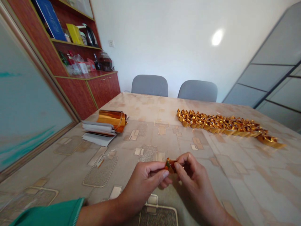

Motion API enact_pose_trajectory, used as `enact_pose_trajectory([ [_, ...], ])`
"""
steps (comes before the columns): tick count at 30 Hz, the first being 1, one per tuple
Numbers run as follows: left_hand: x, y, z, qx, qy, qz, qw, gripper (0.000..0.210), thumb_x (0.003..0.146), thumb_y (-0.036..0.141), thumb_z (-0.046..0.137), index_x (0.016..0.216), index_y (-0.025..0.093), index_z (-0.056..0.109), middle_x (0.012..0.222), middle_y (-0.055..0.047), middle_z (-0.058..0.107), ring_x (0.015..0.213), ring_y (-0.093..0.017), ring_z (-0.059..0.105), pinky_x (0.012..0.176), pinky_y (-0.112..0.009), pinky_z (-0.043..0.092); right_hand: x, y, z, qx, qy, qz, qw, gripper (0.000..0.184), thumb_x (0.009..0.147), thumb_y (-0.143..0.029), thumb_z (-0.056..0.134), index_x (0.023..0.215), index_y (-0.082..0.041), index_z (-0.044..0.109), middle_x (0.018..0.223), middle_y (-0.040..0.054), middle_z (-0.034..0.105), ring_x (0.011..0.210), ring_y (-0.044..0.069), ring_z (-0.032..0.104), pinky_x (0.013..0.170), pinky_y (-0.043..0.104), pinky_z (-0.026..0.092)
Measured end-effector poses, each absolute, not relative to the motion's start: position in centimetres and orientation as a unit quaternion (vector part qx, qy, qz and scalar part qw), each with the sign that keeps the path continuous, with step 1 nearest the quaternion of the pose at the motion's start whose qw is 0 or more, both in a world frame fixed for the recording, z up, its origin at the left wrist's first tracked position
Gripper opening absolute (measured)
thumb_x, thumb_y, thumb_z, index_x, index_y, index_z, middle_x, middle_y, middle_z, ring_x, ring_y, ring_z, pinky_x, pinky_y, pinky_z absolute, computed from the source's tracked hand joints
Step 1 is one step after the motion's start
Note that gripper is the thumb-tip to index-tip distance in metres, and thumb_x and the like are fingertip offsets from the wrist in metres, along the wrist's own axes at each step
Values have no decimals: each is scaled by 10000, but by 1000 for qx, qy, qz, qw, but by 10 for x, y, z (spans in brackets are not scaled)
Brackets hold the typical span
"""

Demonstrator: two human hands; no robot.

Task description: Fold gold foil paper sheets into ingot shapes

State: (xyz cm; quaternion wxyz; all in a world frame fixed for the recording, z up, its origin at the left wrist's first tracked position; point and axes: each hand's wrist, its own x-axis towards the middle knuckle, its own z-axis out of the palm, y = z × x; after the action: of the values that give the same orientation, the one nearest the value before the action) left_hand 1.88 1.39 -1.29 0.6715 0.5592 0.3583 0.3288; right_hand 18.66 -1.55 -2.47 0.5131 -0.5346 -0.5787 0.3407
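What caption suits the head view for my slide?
Left hand and right hand hold gold foil over a table, sheets farther left, folded pieces farther right.

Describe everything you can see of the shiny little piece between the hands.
The shiny piece looks like folded metallic foil or paper, glossy orange-gold with darker patches and an angular upper edge. It is held over the patterned tabletop, pinched by the left hand on one side and the right hand on the other; they partly cover it, hiding its full shape.
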Motion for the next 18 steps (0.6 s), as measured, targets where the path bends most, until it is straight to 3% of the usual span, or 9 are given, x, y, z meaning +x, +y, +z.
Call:
enact_pose_trajectory([
  [10, 18, 18, -15, 545, 363, 337, 677, 263, 837, 365, 631, 783, 127, 729, 706, -49, 697, 653, -137, 603, 632, -254, 471, 188, -18, -19, -496, -608, 356, 508, 256, 888, -363, 666, 700, -206, 591, 688, -10, 561, 625, 140, 505, 574, 282, 385],
  [16, 18, 25, -12, 496, 379, 337, 705, 328, 779, 436, 690, 835, 113, 714, 669, -61, 706, 597, -146, 622, 581, -258, 468, 194, -14, -5, -438, -532, 532, 492, 232, 895, -433, 646, 1015, -234, 645, 835, 16, 626, 672, 144, 570, 599, 282, 481],
  [18, 18, 25, -11, 494, 384, 340, 702, 332, 774, 439, 694, 838, 114, 716, 671, -66, 711, 595, -149, 624, 579, -259, 466, 195, -12, -4, -441, -491, 554, 508, 305, 816, -478, 723, 982, -240, 632, 795, -2, 613, 612, 135, 559, 548, 269, 485],
])
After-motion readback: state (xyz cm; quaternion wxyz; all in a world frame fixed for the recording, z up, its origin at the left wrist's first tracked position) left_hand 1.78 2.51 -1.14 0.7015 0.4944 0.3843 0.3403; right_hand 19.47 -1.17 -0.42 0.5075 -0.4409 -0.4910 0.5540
